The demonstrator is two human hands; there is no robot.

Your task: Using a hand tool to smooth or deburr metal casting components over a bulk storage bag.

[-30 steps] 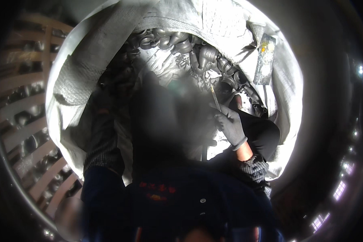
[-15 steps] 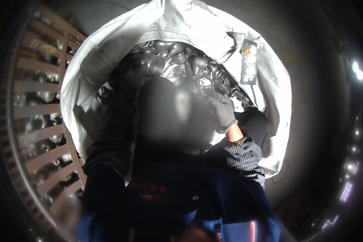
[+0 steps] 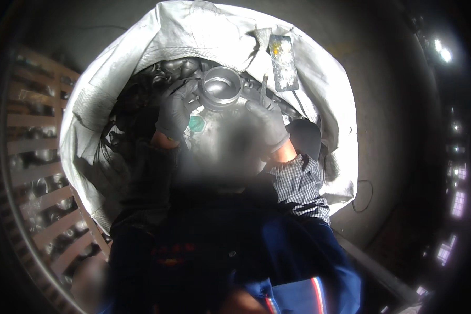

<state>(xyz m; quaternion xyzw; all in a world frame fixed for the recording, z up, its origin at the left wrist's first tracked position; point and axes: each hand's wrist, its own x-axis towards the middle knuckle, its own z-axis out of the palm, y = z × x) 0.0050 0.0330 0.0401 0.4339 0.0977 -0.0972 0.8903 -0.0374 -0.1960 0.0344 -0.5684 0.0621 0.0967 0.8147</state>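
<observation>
My left hand [image 3: 176, 112], in a grey glove, grips the left side of a round, hollow grey metal part [image 3: 222, 89] with a wide open mouth facing up. My gloved right hand [image 3: 271, 124] is closed around a thin, stick-like tool [image 3: 264, 88] whose tip points up and away from me. The tool stands just right of the metal part; whether they touch I cannot tell. A small green patch [image 3: 196, 124] shows beside my left wrist. Blur hides the area between my forearms.
A large white woven sack [image 3: 104, 57] surrounds my hands, with several grey metal parts [image 3: 180, 66] inside. On its far right side lies a flat, paint-stained rectangular block [image 3: 283, 63] with a dark strip below. A slatted brown crate [image 3: 34, 147] of metal parts stands left.
My left hand has come out of the shadow and now holds the round metal part up in view. My right hand has shifted slightly left in the picture, still with the stick-like tool.
</observation>
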